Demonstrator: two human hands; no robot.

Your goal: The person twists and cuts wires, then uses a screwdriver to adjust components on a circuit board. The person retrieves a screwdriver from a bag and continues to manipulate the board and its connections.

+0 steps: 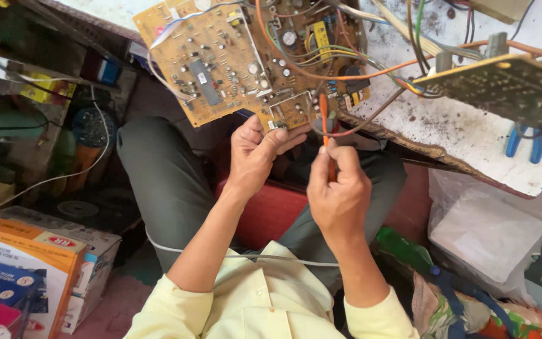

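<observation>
A large tan circuit board [233, 56] studded with components and wires lies at the edge of a white workbench [465, 132]. My left hand [258, 154] grips the board's near edge from below, thumb on its lower corner. My right hand [337, 188] is closed around an orange-handled tool [325, 119] whose tip points up at the board's near edge. Orange, yellow and grey wires [371, 69] loop from the board toward a second board [509, 88] at the right, seen from its solder side.
Blue-handled pliers [525, 141] lie on the bench at right. A white plastic bag [490, 232] sits below the bench. Cardboard boxes [39, 263] stand at lower left. Cluttered shelves with parts [45, 94] fill the left. My knees and a red seat [271, 213] are below my hands.
</observation>
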